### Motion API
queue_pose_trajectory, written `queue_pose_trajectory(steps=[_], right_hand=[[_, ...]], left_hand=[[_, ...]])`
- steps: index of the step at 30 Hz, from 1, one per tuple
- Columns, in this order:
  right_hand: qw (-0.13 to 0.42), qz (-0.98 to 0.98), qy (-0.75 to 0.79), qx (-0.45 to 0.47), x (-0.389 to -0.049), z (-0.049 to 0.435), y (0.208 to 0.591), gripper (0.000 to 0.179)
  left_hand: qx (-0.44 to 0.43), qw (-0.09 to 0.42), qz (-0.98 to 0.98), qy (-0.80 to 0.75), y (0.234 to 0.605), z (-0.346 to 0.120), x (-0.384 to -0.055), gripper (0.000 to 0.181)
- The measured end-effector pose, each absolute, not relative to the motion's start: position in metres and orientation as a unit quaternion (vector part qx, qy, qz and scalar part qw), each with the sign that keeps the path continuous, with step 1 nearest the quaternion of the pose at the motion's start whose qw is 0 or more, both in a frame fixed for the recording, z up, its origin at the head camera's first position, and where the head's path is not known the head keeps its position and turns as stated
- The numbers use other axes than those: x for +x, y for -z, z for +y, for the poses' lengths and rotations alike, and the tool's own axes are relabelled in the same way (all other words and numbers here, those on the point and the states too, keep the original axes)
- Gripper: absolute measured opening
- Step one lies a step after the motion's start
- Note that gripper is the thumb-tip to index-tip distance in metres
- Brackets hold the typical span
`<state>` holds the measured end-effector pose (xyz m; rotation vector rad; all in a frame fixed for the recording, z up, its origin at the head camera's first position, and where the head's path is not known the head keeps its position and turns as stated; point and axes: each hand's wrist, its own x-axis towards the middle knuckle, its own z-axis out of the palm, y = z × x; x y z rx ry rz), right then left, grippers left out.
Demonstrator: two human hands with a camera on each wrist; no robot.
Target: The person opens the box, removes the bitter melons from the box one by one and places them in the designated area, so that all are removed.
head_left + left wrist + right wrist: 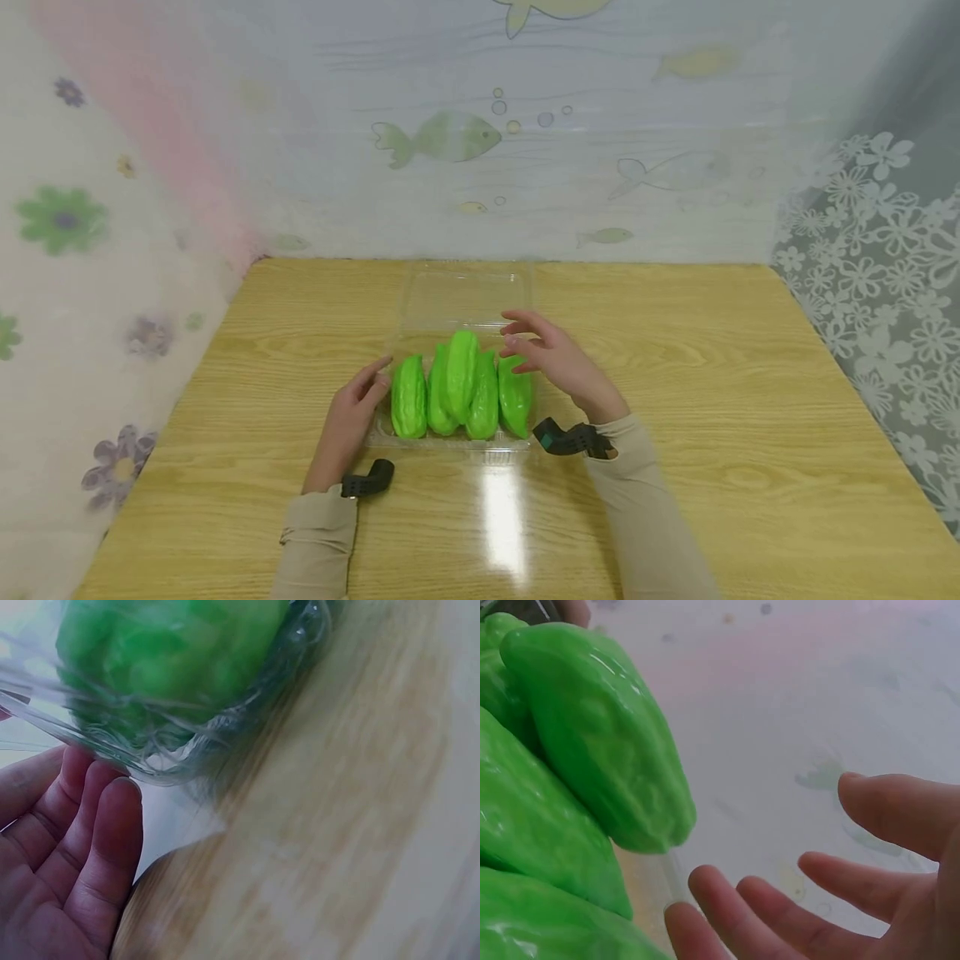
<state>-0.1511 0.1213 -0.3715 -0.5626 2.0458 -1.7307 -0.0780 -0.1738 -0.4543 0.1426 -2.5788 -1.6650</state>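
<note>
A clear plastic clamshell box [450, 445] lies with its lid raised back. In it are several bright green bitter melons [408, 400], one resting on top of the others [462, 375]. My left hand [354, 417] holds the left rim of the box; in the left wrist view its fingertips [120, 799] bend at the plastic edge. Over the right-hand melon [515, 400] my right hand [558, 358] hovers with spread fingers and nothing in its grasp. The right wrist view shows a gap between these fingers and the top melon [604, 742].
The box stands on a wood-grain table [712, 400]. The transparent lid [465, 296] extends toward the back edge. Behind the table hangs a fish-patterned curtain [450, 200], with flowered cloth [142, 333] at the left and white lace [892, 292] at the right.
</note>
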Motion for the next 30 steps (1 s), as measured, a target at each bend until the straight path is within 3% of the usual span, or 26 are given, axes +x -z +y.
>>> queue_pose_trajectory(steps=[15, 25, 30], right_hand=[[0.221, 0.79, 0.542, -0.184, -0.143, 0.093, 0.381, 0.052], [0.191, 0.839, 0.461, -0.217, -0.141, 0.081, 0.388, 0.07], [0.184, 0.857, 0.415, -0.245, -0.139, 0.075, 0.388, 0.07]], left_hand=[[0.037, 0.034, -0.833, 0.552, 0.453, -0.174, -0.079, 0.043], [0.039, 0.028, -0.83, 0.555, 0.456, -0.175, -0.084, 0.043], [0.039, 0.029, -0.829, 0.557, 0.456, -0.177, -0.087, 0.044]])
